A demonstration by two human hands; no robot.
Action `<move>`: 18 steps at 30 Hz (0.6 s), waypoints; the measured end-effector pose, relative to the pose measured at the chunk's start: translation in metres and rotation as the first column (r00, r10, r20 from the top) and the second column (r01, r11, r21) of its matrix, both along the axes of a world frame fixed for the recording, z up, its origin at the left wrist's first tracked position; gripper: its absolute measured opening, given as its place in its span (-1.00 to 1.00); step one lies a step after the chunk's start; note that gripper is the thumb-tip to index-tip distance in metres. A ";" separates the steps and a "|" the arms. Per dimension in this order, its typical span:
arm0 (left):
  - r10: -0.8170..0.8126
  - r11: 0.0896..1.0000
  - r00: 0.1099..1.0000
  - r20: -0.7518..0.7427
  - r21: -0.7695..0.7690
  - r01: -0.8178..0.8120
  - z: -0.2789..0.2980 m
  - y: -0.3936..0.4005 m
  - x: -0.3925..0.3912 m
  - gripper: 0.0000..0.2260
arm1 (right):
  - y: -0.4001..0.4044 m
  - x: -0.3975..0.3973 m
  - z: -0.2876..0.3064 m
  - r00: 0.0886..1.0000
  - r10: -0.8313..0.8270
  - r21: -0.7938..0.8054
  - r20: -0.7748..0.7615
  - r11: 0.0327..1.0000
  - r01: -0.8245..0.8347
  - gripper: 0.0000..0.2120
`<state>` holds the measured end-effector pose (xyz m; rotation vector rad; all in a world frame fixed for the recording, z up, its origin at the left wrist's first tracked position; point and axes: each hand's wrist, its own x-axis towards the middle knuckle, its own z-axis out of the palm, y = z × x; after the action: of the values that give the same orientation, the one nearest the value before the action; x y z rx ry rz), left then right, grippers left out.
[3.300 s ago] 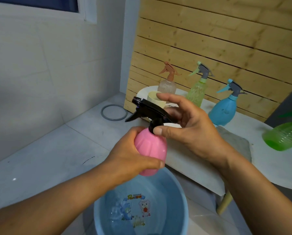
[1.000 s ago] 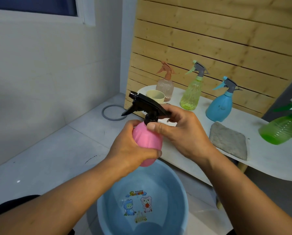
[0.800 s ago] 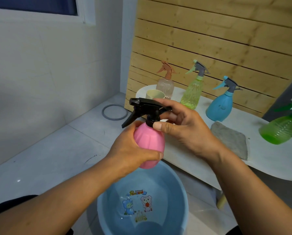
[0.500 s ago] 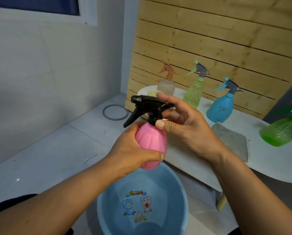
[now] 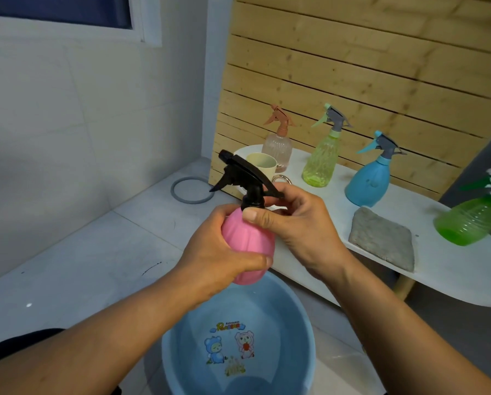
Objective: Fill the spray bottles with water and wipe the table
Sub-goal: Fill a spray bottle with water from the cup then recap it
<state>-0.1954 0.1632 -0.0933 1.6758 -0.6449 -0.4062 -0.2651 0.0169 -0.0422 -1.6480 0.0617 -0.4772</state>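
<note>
My left hand [image 5: 218,252] grips the body of a pink spray bottle [image 5: 247,240], held upright above a blue basin [image 5: 301,332]. My right hand [image 5: 298,226] pinches the neck collar of its black trigger head [image 5: 244,178], thumb in front, fingers curled behind. On the white table [image 5: 452,269] stand a clear peach bottle [image 5: 278,143], a yellow-green bottle [image 5: 322,158], a blue bottle [image 5: 369,178] and a green bottle [image 5: 472,218] at the right edge. A grey cloth [image 5: 381,240] lies flat on the table.
A cream cup [image 5: 261,165] stands on the table's left end, behind the trigger head. A grey ring [image 5: 191,191] lies on the tiled floor by the wall. A wooden slat panel [image 5: 352,67] backs the table. The basin holds water over cartoon pictures.
The black trigger head has turned on the pink bottle's neck between frames, its nozzle swinging while my right hand's fingers shift around the collar. My left hand keeps its grip.
</note>
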 end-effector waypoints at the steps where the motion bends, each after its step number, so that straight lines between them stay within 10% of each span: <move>1: 0.004 1.000 1.000 0.003 0.004 -0.004 0.000 0.000 0.000 -0.14 | 0.001 0.000 -0.002 1.000 0.001 0.002 -0.002 1.000 -0.001 -0.64; 12: 0.058 0.998 0.998 0.016 -0.006 -0.057 0.001 -0.004 0.000 -0.17 | 0.004 -0.003 -0.002 0.990 -0.126 -0.312 -0.060 0.945 0.102 -0.64; 18: 0.097 0.994 0.995 -0.032 -0.050 -0.099 -0.001 -0.007 0.001 -0.27 | 0.023 -0.003 -0.009 0.944 -0.326 -0.201 -0.050 0.929 0.310 -0.52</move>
<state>-0.1942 0.1562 -0.0946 1.6426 -0.5442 -0.3409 -0.2680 0.0395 -0.0516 -1.8561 0.3605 -0.6780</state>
